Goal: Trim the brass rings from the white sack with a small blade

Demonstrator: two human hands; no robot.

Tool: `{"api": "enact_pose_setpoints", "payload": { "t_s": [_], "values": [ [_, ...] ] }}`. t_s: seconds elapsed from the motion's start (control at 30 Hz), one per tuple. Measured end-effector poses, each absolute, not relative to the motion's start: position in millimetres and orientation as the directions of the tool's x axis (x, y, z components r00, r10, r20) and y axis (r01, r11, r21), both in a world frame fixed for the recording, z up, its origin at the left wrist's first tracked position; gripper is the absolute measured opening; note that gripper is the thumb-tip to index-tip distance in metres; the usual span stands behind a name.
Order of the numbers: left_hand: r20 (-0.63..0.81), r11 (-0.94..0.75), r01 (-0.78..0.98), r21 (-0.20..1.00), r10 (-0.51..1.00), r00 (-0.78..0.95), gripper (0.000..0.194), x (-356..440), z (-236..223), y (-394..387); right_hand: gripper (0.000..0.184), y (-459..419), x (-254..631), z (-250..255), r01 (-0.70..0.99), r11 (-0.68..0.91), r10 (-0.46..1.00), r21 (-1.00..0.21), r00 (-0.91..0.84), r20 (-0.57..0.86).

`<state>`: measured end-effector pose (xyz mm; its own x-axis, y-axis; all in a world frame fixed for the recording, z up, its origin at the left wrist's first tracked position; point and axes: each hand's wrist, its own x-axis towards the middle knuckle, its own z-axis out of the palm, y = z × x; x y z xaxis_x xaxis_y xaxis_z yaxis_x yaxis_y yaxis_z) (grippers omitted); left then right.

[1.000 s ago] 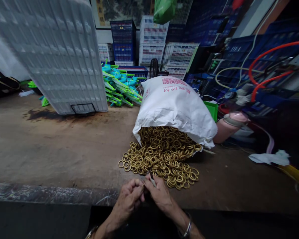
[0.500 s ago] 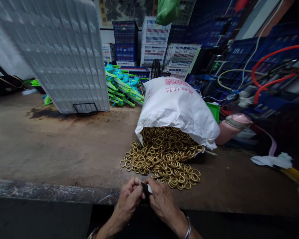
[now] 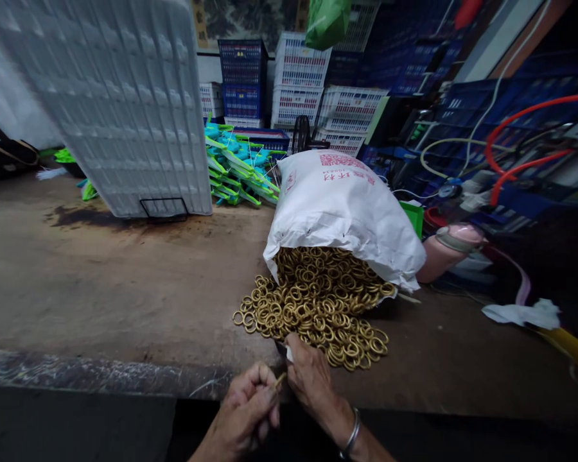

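Observation:
My left hand (image 3: pixel 250 404) is closed, pinching a brass-coloured ring (image 3: pixel 280 380) seen edge-on between thumb and fingers, just past the table's front edge. My right hand (image 3: pixel 311 372), with a silver bangle at the wrist, is closed at the front of the ring pile. It grips a small dark piece with a white part (image 3: pixel 289 353); most of it is hidden by the fingers. Many brass-coloured rings (image 3: pixel 313 314) spill out over the table from the mouth of a white woven sack (image 3: pixel 337 199) lying on its side.
A ribbed translucent plastic panel (image 3: pixel 139 115) stands on a black wire stand (image 3: pixel 166 208) at the left. Behind are green and blue plastic pieces (image 3: pixel 241 160) and stacked crates (image 3: pixel 301 77). A pink bottle (image 3: pixel 446 253) and a white crumpled sheet (image 3: pixel 523 313) lie right of the sack.
My hands have moved apart: the left came down and back, the right went slightly forward to the rings. A ring now shows in my left fingers.

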<state>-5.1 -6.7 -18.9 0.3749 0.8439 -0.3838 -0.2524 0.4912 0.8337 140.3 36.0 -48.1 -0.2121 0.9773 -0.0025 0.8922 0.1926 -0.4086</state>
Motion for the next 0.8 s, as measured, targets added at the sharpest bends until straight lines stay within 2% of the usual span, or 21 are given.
{"api": "enact_pose_setpoints", "payload": {
  "t_s": [0.13, 0.27, 0.4, 0.53, 0.7, 0.8],
  "values": [
    [-0.418, 0.553, -0.420, 0.719, 0.828, 0.375, 0.032, -11, -23, -2, 0.043, 41, 134, -51, 0.868, 0.248, 0.969, -0.430, -0.212, 0.129],
    [-0.441, 0.555, -0.459, 0.694, 0.831, 0.338, 0.030, -14, -26, 2, 0.060, 50, 125, -43, 0.891, 0.298, 0.954, -0.342, -0.267, 0.136],
    [-0.407, 0.503, -0.567, 0.652, 0.864, 0.298, 0.021, -14, -26, 5, 0.041, 59, 113, -31, 0.946, 0.217, 0.975, -0.241, -0.220, 0.012],
    [-0.400, 0.520, -0.613, 0.595, 0.853, 0.336, 0.017, -16, -31, 6, 0.028, 62, 107, -24, 0.959, 0.173, 0.982, -0.226, -0.187, -0.040],
    [-0.461, 0.568, -0.684, 0.458, 0.810, 0.364, 0.020, -18, -37, 8, 0.030, 61, 110, -22, 0.945, 0.171, 0.982, -0.277, -0.188, -0.034],
    [-0.477, 0.539, -0.699, 0.470, 0.821, 0.312, 0.026, -16, -37, 10, 0.033, 62, 115, -27, 0.932, 0.175, 0.984, -0.316, -0.180, 0.013]
  ]
}}
